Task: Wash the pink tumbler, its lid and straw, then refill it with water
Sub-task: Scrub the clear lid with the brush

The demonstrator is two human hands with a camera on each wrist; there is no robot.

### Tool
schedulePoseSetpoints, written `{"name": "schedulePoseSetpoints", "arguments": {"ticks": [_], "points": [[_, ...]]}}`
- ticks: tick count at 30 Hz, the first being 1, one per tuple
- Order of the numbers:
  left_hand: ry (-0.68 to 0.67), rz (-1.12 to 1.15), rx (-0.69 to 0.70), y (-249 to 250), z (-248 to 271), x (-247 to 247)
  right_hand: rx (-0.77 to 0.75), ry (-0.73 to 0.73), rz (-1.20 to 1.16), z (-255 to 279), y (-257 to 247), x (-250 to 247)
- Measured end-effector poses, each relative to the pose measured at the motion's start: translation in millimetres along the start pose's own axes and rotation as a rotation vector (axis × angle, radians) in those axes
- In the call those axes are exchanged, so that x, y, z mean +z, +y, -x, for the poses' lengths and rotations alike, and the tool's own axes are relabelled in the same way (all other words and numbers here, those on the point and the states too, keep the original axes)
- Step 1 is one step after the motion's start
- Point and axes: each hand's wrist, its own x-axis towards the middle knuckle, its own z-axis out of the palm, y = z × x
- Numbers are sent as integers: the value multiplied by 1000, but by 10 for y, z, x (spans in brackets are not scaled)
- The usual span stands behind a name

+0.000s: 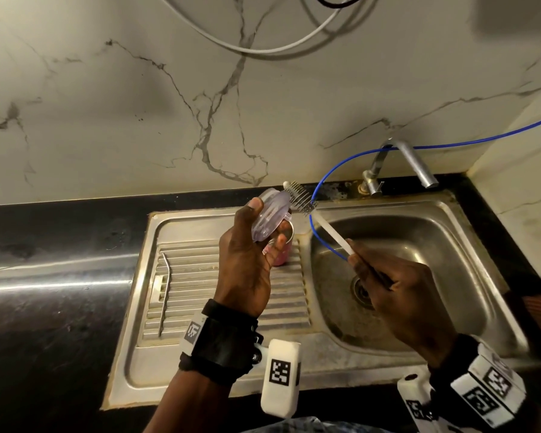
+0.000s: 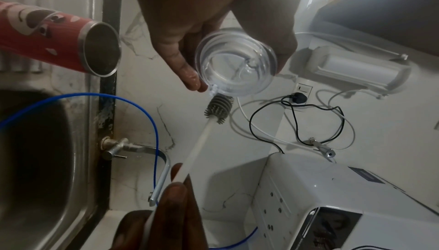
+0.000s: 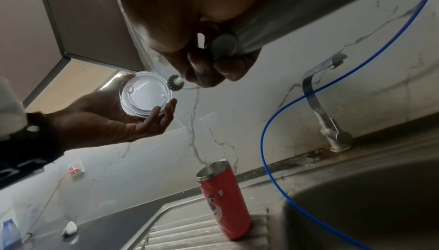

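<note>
Left hand (image 1: 247, 260) of mine pinches the clear lid (image 1: 270, 215) by its rim; right hand (image 1: 397, 295) grips the brush (image 1: 300, 196) beside it.

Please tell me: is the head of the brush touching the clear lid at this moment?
Cannot tell. In the left wrist view the brush head sits right under the clear lid rim with no plain gap; in the head view they overlap, so contact is unsure.

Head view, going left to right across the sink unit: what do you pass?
Metal straw on the drainboard → left hand holding the clear lid → brush held by the right hand → sink drain → tap.
</note>
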Motion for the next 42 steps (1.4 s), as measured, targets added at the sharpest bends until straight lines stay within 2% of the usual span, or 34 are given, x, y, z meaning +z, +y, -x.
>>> {"name": "schedulePoseSetpoints", "arguments": {"ticks": [6,13,16,22,28,38,42], "points": [[66,-58,17,9,34,31,-52,8,-12,-32,-82,-8],[46,-46,10,78,77,51,51,-100,-96,85,69,61],[28,-66,-12,66,66,60,82,-97,-121,108,33,82],[89,-80,-2,96,-9,17,21,-134,-86,252,-36,110],[67,2,-60,100,-62,-46,63,-76,-97,232,-7,113],[-6,-13,-108,98,-99,-43,24,-226,-59,239,-69,70],[40,-73,-115,62,-117,-54,1,-259,-21,211,-82,39]]}}
